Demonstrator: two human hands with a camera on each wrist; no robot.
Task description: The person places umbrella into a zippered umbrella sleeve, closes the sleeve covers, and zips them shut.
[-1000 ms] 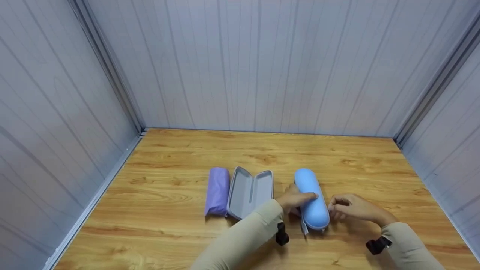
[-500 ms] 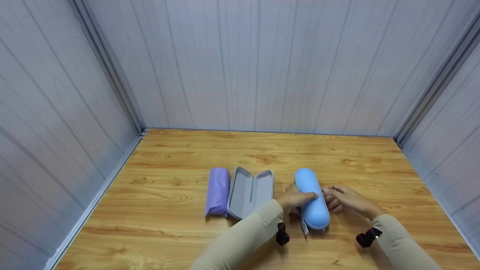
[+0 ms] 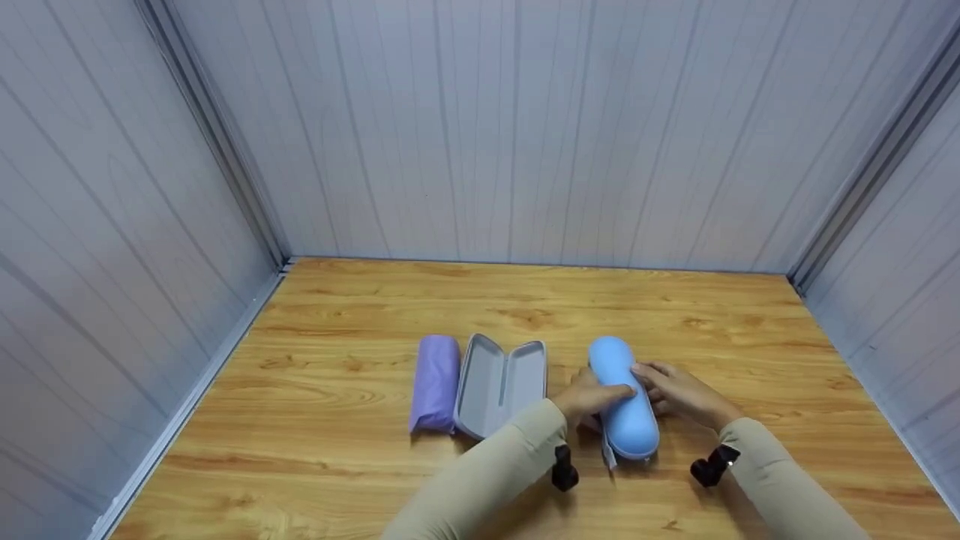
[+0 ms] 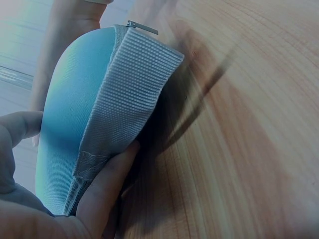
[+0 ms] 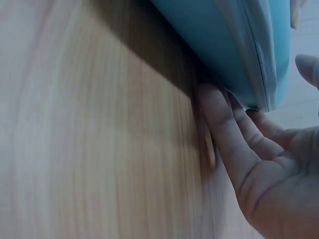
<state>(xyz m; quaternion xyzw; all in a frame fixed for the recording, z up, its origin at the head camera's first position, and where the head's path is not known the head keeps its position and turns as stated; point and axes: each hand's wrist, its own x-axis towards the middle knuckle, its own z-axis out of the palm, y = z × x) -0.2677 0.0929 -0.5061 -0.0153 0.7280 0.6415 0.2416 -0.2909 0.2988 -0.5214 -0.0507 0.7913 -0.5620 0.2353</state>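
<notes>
A light-blue, capsule-shaped glasses case with a zip around its side lies on the table. My left hand grips it from the left, thumb over the top and fingers low along the side. Beside those fingers, the left wrist view shows a grey woven strap and a zip pull. My right hand is at the case's right side. In the right wrist view its fingertips reach the lower edge, while the thumb stands slightly apart from the shell.
To the left, a grey case lies spread open with its inside facing up. A purple soft wrapped bundle lies against its left side. Pale panel walls enclose the wooden table at the back and both sides.
My right hand has moved left and slightly away from me, up to the blue glasses case's right side, and its fingers have spread. The left hand and the case have stayed put.
</notes>
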